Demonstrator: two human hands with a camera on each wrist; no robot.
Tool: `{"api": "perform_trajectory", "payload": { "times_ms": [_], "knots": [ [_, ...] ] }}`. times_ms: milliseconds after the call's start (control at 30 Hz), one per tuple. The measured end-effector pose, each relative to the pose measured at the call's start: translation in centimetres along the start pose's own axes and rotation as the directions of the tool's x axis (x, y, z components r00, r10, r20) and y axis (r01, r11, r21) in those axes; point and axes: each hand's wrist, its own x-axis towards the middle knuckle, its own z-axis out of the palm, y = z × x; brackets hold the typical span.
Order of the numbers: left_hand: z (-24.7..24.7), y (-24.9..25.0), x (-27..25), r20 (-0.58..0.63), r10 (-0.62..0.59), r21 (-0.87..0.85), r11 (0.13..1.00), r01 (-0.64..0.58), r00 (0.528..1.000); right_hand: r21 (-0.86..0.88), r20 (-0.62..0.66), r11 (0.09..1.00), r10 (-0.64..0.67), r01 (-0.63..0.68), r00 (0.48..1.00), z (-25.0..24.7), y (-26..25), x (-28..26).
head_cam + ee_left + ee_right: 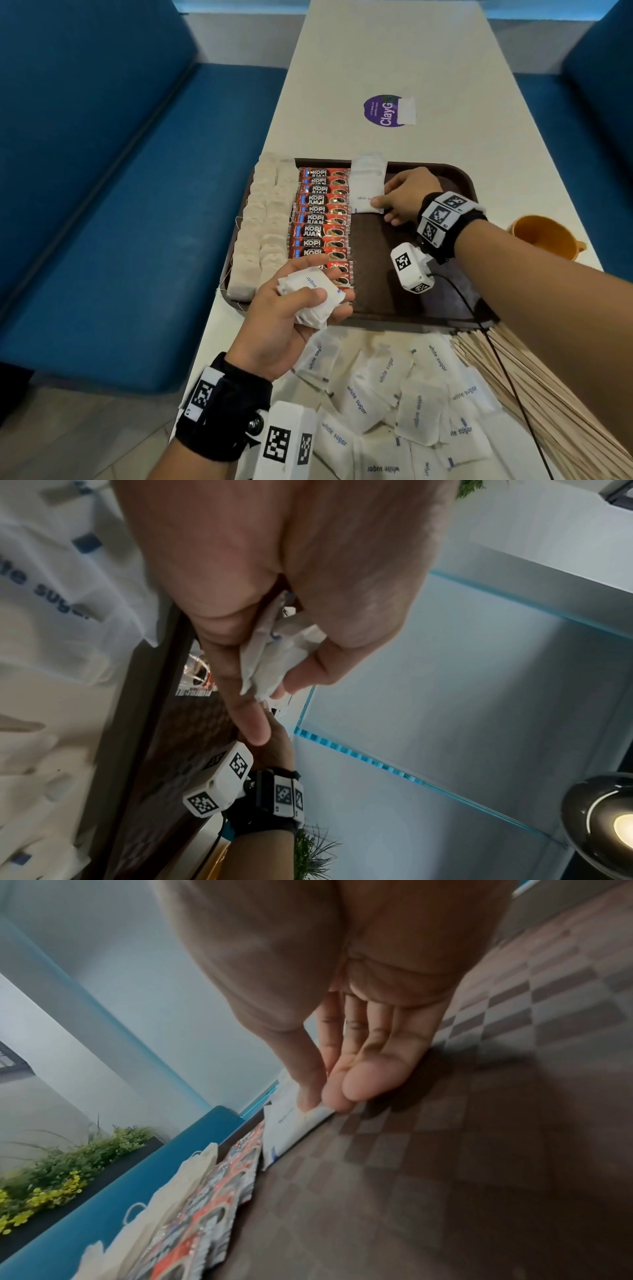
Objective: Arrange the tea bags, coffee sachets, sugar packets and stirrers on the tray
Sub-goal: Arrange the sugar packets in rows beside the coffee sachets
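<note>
— Hands?
— Left hand [291, 308] clutches sugar packets [310, 294], tray's [411, 301] 7 o'clock. Right hand [400, 198] pinches top packet [366, 202] of the sugar row, 12 o'clock.

A long cream desk [394, 68] runs away to the far wall, with a round purple sticker [383, 110] on its far half. Blue upholstered bench seats flank it, one on the left [113, 212] and one on the right [603, 96]. Pale tiled floor [96, 435] shows near left. The walls are light grey-blue with a turquoise trim strip [394, 767]. A planter of green and yellow foliage [58, 1172], perhaps artificial, stands behind the seating, and a round lamp [606, 823] glows overhead.
</note>
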Motion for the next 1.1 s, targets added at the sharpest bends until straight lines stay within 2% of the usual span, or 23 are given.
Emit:
{"api": "perform_trajectory", "payload": {
  "times_ms": [433, 633, 767, 900, 1000, 1100],
  "knots": [
    [0.0, 0.4, -0.2, -0.013, 0.002, -0.019, 1.000, -0.002, 1.000, 0.031, -0.056, 0.999, 0.036, -0.034, 0.998, -0.1, -0.6, -0.1],
    [0.3, 0.6, -0.7, 0.009, 0.017, -0.047, 0.999, -0.017, 1.000, 0.090, -0.176, 0.995, -0.034, 0.051, 0.984, -1.8, -1.1, -2.5],
    [1.0, 0.6, -1.3, 0.046, 0.053, -0.055, 0.997, -0.050, 0.998, 0.091, -0.111, 0.973, -0.203, 0.213, 0.973, -3.3, -1.7, -6.8],
    [2.0, 0.6, -2.1, 0.087, 0.065, -0.041, 0.997, -0.062, 0.994, 0.202, 0.023, 0.910, -0.375, 0.363, 0.927, -3.9, -1.4, -12.7],
    [2.7, 0.4, -2.6, 0.110, 0.072, 0.015, 0.997, -0.074, 0.991, 0.274, 0.110, 0.881, -0.426, 0.385, 0.898, -3.5, -0.5, -16.5],
    [3.2, 0.4, -3.1, 0.106, 0.081, 0.111, 0.989, -0.093, 0.991, 0.291, 0.119, 0.877, -0.430, 0.383, 0.895, -2.8, 1.0, -18.7]
  ]
}}
